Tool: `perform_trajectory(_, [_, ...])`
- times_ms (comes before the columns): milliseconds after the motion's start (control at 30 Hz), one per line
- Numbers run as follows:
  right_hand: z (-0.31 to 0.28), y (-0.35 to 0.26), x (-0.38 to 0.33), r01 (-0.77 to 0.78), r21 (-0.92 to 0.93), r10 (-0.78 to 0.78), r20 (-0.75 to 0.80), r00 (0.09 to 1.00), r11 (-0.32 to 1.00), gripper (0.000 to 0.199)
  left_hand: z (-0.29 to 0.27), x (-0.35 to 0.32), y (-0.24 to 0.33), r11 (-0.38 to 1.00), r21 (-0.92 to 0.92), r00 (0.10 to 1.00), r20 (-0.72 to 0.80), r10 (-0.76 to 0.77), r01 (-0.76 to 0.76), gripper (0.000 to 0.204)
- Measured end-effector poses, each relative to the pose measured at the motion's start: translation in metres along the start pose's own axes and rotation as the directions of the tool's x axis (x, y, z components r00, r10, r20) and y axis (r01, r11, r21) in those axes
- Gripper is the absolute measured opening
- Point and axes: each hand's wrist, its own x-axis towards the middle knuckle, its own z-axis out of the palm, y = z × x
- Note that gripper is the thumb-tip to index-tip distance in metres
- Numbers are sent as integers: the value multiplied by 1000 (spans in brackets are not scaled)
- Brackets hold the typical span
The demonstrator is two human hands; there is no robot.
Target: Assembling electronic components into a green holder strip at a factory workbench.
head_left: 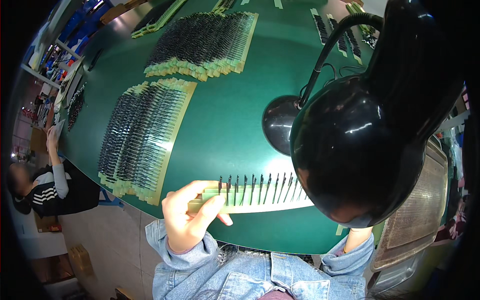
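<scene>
My left hand (192, 212) is closed on the left end of a pale yellow-green strip (260, 204), thumb in front and fingers behind. A row of thin black pin-like pieces stands up along this strip, and at its left end the pale layers look doubled. The strip runs right until the black lamp head hides it. Of my right hand (357, 237) only the wrist shows below the lamp head; its fingers are hidden. Left of the held strip lies a batch of overlapping similar strips (142, 140), with a second batch (202, 42) farther back.
The black desk lamp (357, 150) covers much of the right side, its round base (282, 122) on the green table (225, 125). More strips (337, 35) lie at the far right. A brown mesh tray (412, 210) stands right. Another person (50, 187) works at the left edge.
</scene>
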Motion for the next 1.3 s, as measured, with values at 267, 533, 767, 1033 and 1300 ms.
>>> perform_trajectory(267, [-2,18,-9,-107,14,108,-87,990,994,53,-1,8,-2,993,92,993,89,-78,69,15])
perform_trajectory(533, [7,-16,8,-161,706,409,-197,891,690,62,7,18,-22,930,-368,980,184,74,-1,12])
perform_trajectory(767, [1,-12,11,-40,952,388,-86,917,304,43,12,15,-19,951,-305,993,89,75,-44,23])
perform_trajectory(1033, [1,-11,9,-34,996,427,-6,904,85,31,13,15,-19,957,-276,992,61,107,-86,30])
perform_trajectory(1300, [2,-11,6,-34,972,538,-100,837,233,26,14,17,-19,967,-242,997,-24,76,-80,31])
